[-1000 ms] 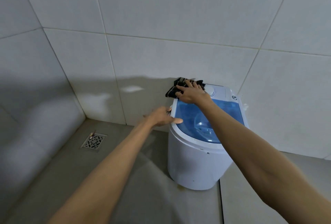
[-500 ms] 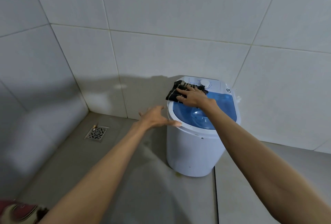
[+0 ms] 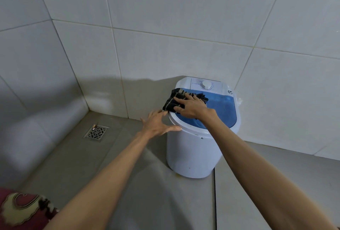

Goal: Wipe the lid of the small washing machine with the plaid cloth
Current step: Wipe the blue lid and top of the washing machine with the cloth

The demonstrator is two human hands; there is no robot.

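A small white washing machine [image 3: 191, 152] stands on the floor against the tiled wall. Its lid [image 3: 222, 108] is translucent blue, with a white control panel and dial [image 3: 206, 85] behind it. A dark plaid cloth [image 3: 174, 99] lies on the lid's left part and overhangs the rim. My right hand [image 3: 193, 107] presses flat on the cloth, fingers spread over it. My left hand [image 3: 158, 124] rests against the machine's left rim, fingers apart, holding nothing.
A square metal floor drain [image 3: 96, 132] sits in the grey floor to the left, near the wall corner. Tiled walls stand close behind and left of the machine. A red patterned fabric [image 3: 22, 209] shows at the bottom left corner.
My right hand has slid the cloth from the machine's back left corner forward onto the blue lid. The view has pulled back, and my left hand stays at the rim.
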